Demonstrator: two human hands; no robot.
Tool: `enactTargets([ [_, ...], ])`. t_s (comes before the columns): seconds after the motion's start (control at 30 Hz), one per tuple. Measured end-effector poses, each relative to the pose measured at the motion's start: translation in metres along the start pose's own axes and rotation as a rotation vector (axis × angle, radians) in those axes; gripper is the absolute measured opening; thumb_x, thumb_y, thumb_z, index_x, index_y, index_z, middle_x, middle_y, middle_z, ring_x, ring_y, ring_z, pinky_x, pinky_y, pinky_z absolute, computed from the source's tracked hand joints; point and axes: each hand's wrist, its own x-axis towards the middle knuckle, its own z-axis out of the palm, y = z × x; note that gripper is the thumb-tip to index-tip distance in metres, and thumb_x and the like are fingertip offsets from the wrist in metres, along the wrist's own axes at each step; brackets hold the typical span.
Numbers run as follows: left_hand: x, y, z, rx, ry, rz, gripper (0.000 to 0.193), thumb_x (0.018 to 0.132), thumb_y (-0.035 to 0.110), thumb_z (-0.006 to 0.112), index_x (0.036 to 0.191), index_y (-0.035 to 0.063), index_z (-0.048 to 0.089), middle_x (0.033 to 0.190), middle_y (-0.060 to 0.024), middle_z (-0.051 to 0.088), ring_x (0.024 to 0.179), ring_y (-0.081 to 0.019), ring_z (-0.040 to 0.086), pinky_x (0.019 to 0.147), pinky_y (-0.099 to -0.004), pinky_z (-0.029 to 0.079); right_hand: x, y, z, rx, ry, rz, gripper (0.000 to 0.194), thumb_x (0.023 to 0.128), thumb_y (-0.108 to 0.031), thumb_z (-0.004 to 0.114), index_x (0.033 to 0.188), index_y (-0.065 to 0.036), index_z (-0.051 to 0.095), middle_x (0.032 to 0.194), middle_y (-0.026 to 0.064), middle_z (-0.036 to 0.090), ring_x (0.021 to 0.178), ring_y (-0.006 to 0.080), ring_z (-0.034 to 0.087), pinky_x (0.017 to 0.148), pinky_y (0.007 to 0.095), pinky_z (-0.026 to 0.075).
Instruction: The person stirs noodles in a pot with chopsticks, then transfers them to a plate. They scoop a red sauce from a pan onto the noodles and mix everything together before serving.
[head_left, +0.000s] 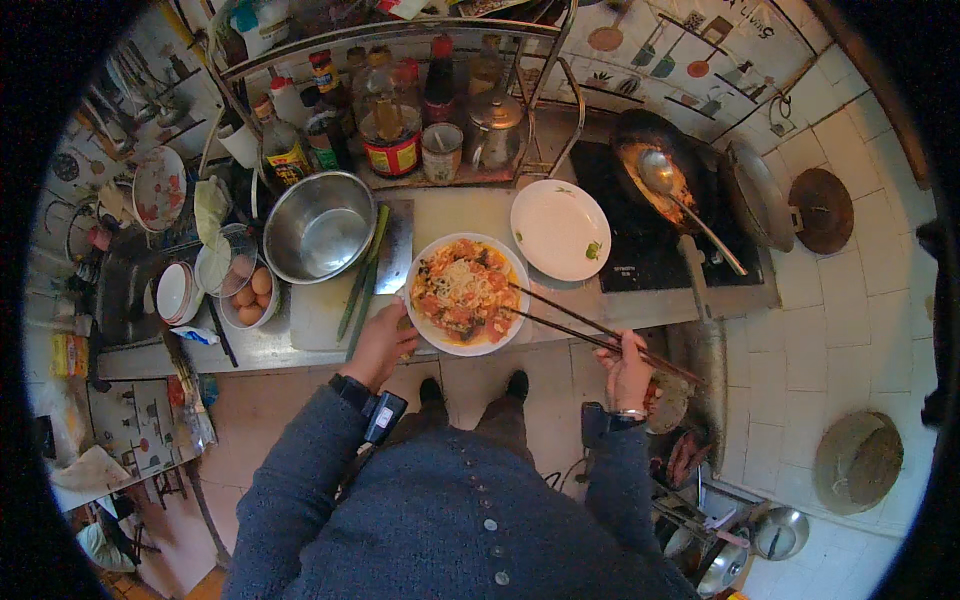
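Observation:
A white bowl (519, 327) stands near the counter's front edge, filled with noodles (469, 283) under tomato pieces, egg and dark greens. My left hand (380, 339) holds the bowl's left side, thumb at the rim and fingers curled against its lower edge. Long dark chopsticks (564, 324) are in my right hand (627, 370), right of the bowl. Their tips reach over the right rim into the food, spread apart. Just behind the bowl, to the right, lies a white plate (561, 229) with green leaf prints and no food on it.
Left are a steel basin (321, 228), green onion stalks (364, 289), a cleaver blade (396, 247) and a bowl of eggs (253, 296). Bottles (328, 131) line the rack behind. A sauce-stained wok (637, 139) with a ladle (658, 174) rests on the stove, its handle jutting forward.

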Motion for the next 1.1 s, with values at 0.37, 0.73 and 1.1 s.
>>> enactTargets([
  [0.37,0.003,-0.001,0.002,-0.041,0.045,0.007,0.054,0.092,0.046,0.047,0.128,0.0069,0.041,0.129,-0.0086,0.045,0.095,-0.0226,0.056,0.082,-0.0357,0.047,0.028,0.076,-0.025,0.501,0.016,0.409,0.022,0.09,-0.027,0.06,0.083,-0.007,0.058,0.071,0.0041,0.06,0.062,0.0157,0.058,0.064,0.0334,0.053],
  [0.73,-0.001,0.001,0.0,-0.066,0.019,-0.014,0.077,0.09,0.061,0.041,0.138,0.0012,0.03,0.139,-0.0127,0.037,0.103,-0.025,0.053,0.089,-0.0361,0.044,-0.018,-0.04,0.047,0.276,-0.088,0.031,0.021,0.092,-0.024,0.057,0.091,-0.003,0.056,0.076,0.0071,0.059,0.062,0.0186,0.059,0.061,0.033,0.053],
  [1.1,0.002,0.0,-0.001,-0.066,-0.012,-0.006,0.078,0.089,0.061,0.041,0.137,0.0003,0.031,0.137,-0.0114,0.039,0.101,-0.0224,0.054,0.087,-0.0357,0.045,-0.042,-0.078,0.07,-0.319,-0.412,-0.141,0.018,0.091,-0.014,0.056,0.101,0.0,0.062,0.095,0.0089,0.062,0.064,0.0175,0.063,0.058,0.0271,0.052],
])
